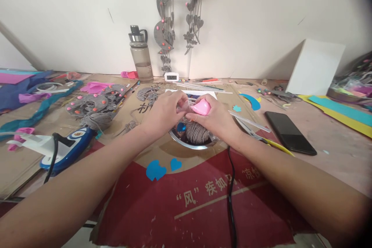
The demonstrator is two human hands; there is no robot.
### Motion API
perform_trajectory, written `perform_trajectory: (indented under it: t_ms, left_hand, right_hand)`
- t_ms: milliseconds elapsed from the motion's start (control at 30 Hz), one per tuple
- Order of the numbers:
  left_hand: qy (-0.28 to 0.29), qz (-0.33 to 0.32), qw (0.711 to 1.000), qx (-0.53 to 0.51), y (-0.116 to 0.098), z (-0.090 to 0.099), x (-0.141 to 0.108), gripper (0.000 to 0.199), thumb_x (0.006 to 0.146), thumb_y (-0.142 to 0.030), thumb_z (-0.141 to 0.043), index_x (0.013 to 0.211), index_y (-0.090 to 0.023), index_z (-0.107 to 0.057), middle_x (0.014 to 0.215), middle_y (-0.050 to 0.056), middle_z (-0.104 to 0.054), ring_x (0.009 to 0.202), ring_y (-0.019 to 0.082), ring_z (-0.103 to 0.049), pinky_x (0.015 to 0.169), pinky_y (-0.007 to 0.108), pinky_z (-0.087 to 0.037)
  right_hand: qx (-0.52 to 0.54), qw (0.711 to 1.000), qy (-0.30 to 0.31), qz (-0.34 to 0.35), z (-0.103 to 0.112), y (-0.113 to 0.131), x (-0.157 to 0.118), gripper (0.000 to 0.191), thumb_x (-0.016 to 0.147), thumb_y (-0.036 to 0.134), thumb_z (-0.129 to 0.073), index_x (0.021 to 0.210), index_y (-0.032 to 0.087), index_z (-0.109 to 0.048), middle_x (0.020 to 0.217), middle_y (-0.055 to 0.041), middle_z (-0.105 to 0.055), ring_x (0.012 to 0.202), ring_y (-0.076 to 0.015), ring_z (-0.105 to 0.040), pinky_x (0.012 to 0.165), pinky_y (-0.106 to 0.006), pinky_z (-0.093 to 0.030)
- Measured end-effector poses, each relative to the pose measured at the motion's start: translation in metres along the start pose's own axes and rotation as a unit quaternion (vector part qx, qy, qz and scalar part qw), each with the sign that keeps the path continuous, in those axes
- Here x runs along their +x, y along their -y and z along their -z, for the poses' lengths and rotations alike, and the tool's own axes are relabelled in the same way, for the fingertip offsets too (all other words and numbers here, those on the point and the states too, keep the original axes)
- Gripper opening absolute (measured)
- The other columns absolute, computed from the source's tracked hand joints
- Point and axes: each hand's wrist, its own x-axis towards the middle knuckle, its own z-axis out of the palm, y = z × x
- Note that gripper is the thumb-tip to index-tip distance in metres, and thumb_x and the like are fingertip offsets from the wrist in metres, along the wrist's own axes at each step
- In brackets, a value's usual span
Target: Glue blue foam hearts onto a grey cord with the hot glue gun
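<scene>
My right hand [213, 114] is wrapped round a glossy pink packet [202, 107]. Clear plastic runs from the packet to my left hand [165, 110], whose fingertips pinch it. Both hands are over a round metal bowl [190, 145], close together. In the bowl lie a grey yarn ball [197, 133] and a small shiny blue piece [181, 127]. Part of the bowl is hidden by my hands. Nearer to me, a blue heart [175, 164] and a blue cut-out [156, 170] lie on the cardboard [203, 217].
Scissors [273, 144] and a black phone [290, 132] lie at the right. A blue glue gun holder [68, 153] is at the left, a bottle [141, 58] and clock [171, 76] at the back. A black cable [230, 197] crosses the cardboard.
</scene>
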Motion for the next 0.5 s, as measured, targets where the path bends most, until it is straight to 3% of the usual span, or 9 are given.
perform_trajectory:
  t_ms: [100, 200, 267, 367, 500]
  left_hand:
    - [0.008, -0.010, 0.999, -0.032, -0.004, 0.000, 0.001, 0.015, 0.080, -0.019, -0.060, 0.095, -0.020, -0.057, 0.084, 0.002, -0.062, 0.079, 0.016, -0.058, 0.071, 0.030, -0.045]
    - [0.011, -0.008, 0.993, -0.115, 0.000, 0.004, 0.001, 0.027, 0.077, -0.023, -0.067, 0.100, -0.020, -0.054, 0.091, 0.002, -0.060, 0.075, 0.013, -0.058, 0.065, 0.027, -0.046]
    - [-0.001, -0.003, 0.991, -0.133, 0.005, 0.007, -0.001, 0.021, 0.079, -0.024, -0.065, 0.096, -0.019, -0.054, 0.094, 0.003, -0.059, 0.075, 0.013, -0.058, 0.065, 0.027, -0.048]
    - [-0.019, -0.013, 0.997, -0.078, 0.008, 0.011, -0.004, 0.006, 0.084, -0.023, -0.060, 0.084, -0.018, -0.057, 0.095, 0.004, -0.057, 0.085, 0.015, -0.057, 0.074, 0.030, -0.049]
    - [-0.008, -0.027, 1.000, 0.007, 0.003, 0.013, -0.009, 0.014, 0.086, -0.028, -0.060, 0.078, -0.018, -0.065, 0.099, 0.006, -0.058, 0.101, 0.021, -0.051, 0.091, 0.038, -0.042]
  right_hand:
    - [0.005, 1.000, -0.015, 0.008, -0.001, -0.002, 0.000, 0.034, 0.067, 0.042, -0.072, 0.093, 0.023, -0.060, 0.086, -0.0014, -0.067, 0.078, -0.0197, -0.058, 0.067, -0.030, -0.040]
    - [0.031, 0.998, -0.043, -0.027, -0.002, -0.003, -0.001, 0.027, 0.070, 0.040, -0.069, 0.088, 0.023, -0.059, 0.079, 0.0001, -0.065, 0.071, -0.0175, -0.056, 0.063, -0.029, -0.039]
    - [0.045, 0.996, -0.053, -0.053, -0.002, -0.002, -0.001, 0.028, 0.068, 0.041, -0.070, 0.086, 0.023, -0.059, 0.077, 0.0004, -0.064, 0.069, -0.0170, -0.055, 0.061, -0.028, -0.039]
    - [0.058, 0.994, -0.059, -0.071, 0.000, -0.001, -0.001, 0.031, 0.066, 0.042, -0.071, 0.086, 0.022, -0.059, 0.079, 0.0002, -0.063, 0.071, -0.0173, -0.054, 0.062, -0.028, -0.040]
    - [0.067, 0.992, -0.062, -0.089, 0.001, -0.002, 0.001, 0.031, 0.066, 0.041, -0.070, 0.087, 0.021, -0.059, 0.079, -0.0002, -0.063, 0.071, -0.0170, -0.054, 0.062, -0.029, -0.040]
